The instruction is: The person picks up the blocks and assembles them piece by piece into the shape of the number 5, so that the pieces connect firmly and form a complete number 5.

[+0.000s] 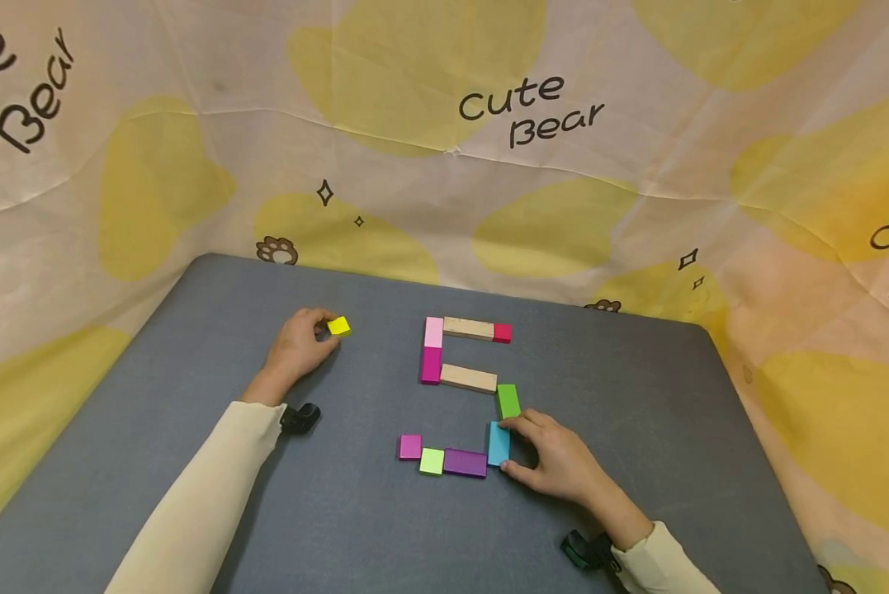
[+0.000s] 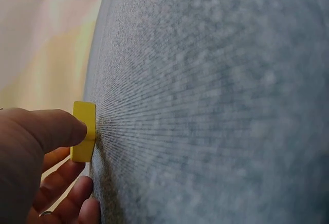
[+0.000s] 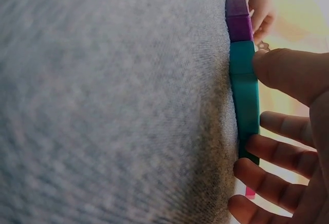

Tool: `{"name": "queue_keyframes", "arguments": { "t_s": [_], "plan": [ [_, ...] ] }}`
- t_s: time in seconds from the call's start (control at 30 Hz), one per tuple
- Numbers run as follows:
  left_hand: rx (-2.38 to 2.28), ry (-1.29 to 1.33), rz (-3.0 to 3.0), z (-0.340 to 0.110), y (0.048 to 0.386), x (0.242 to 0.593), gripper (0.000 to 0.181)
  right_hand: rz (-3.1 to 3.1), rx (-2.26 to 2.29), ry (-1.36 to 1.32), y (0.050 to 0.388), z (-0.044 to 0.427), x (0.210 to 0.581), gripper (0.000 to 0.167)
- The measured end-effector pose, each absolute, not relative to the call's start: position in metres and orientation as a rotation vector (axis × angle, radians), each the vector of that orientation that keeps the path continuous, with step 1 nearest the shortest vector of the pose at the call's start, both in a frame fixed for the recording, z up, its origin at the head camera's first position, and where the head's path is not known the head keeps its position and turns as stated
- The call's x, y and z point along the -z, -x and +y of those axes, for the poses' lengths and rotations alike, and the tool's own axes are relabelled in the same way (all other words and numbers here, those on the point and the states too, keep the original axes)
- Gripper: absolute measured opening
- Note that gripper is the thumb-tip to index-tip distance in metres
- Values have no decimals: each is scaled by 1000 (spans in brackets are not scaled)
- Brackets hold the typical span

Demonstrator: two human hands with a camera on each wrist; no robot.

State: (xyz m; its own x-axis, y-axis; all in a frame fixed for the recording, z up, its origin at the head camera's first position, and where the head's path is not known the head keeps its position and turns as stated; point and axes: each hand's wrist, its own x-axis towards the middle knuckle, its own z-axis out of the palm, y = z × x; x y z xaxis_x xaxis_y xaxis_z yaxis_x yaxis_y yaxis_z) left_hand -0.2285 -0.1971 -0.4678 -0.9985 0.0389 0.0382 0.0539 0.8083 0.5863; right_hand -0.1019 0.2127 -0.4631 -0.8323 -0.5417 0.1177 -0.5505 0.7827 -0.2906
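Observation:
My left hand (image 1: 300, 346) pinches a small yellow block (image 1: 338, 327) between thumb and fingers, low at the table's surface on the left. In the left wrist view, the thumb presses the near face of the yellow block (image 2: 84, 131). My right hand (image 1: 559, 458) grips a blue block (image 1: 498, 444) by its two ends, thumb at the near end and a fingertip at the far end. A green block (image 1: 508, 402) lies just beyond the blue one, and a purple block (image 1: 465, 463) adjoins it on the left. The right wrist view shows the thumb touching the blue block (image 3: 245, 100).
The blocks form a 5-like figure on the grey table (image 1: 340, 511). It includes a pink block (image 1: 433, 332), a magenta block (image 1: 431, 365), two wooden blocks (image 1: 469, 328), a red block (image 1: 502, 333), a light green block (image 1: 432, 462) and a pinkish-purple block (image 1: 410, 447).

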Motion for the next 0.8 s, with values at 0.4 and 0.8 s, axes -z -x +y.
{"name": "queue_keyframes", "arguments": {
  "t_s": [0.4, 0.8],
  "plan": [
    [921, 225, -2984, -192, 212, 461, 37, -2949, -493, -892, 102, 213, 463, 50],
    [999, 371, -2923, -173, 177, 458, 31, -2954, -495, -893, 101, 212, 463, 50]
  ]
}}
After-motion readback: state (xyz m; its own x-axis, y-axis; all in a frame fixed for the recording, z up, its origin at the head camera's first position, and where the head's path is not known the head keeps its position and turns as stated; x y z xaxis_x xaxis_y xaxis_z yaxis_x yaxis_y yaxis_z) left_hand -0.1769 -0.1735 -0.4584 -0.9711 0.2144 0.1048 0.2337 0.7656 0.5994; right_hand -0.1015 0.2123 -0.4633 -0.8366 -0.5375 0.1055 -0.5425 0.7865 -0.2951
